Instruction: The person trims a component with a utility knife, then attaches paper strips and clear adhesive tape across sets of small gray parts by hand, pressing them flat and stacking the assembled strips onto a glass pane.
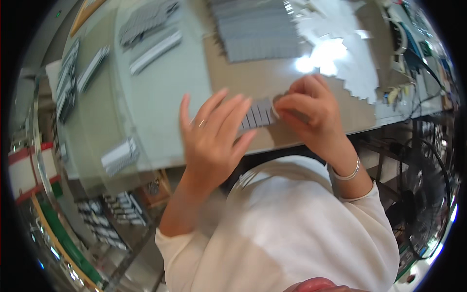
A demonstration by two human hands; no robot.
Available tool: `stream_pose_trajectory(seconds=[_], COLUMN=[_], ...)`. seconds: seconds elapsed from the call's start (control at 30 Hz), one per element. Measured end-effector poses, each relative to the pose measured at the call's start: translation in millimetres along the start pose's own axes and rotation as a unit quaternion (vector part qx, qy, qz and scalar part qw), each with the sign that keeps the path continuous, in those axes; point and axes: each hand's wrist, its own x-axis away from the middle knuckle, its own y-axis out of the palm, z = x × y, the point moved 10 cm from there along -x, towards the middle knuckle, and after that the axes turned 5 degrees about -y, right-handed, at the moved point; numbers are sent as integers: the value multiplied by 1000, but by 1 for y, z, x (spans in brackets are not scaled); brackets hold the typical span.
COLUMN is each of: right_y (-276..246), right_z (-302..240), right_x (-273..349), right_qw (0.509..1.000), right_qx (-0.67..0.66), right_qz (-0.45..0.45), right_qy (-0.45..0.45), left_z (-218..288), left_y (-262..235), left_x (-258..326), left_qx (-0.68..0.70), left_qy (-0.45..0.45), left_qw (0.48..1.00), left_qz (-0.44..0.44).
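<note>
A short grey strip (258, 113) marked across by dark lines lies on the brown board in front of me. My left hand (211, 138) is over its left end, fingers spread and stretched out, hiding that part. At the strip's right end, the fingers of my right hand (311, 109) are pinched together. Something small and pale shows at those fingertips, too little of it to name. Beyond both hands sits a broad stack of grey strips (258, 31) in close rows.
White jagged-edged sheets (357, 73) lie at the right, under bright glare. Several bundles of grey strips rest on the left, one (120, 155) near the front edge. The brown board (221, 73) covers the table's middle. A black fan (421, 194) stands off to the right.
</note>
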Motion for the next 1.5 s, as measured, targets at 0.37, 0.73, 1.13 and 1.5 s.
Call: stream_pose_trajectory(seconds=[0.37, 0.73, 1.13, 1.5], right_y=[-106, -118, -167, -186], right_z=[73, 128, 120, 135], right_x=[51, 36, 9, 71], right_qw=[987, 905, 912, 954], right_qx=[113, 408, 375, -69], right_qz=[64, 38, 144, 215], right_qy=[90, 115, 78, 198], left_z=[-14, 21, 62, 49], left_y=[13, 18, 32, 34], left_x=[40, 24, 27, 25], left_qx=[-116, -113, -34, -38], left_qy=[-72, -47, 34, -5], left_qw=[986, 992, 999, 999], left_qz=[-97, -34, -10, 1])
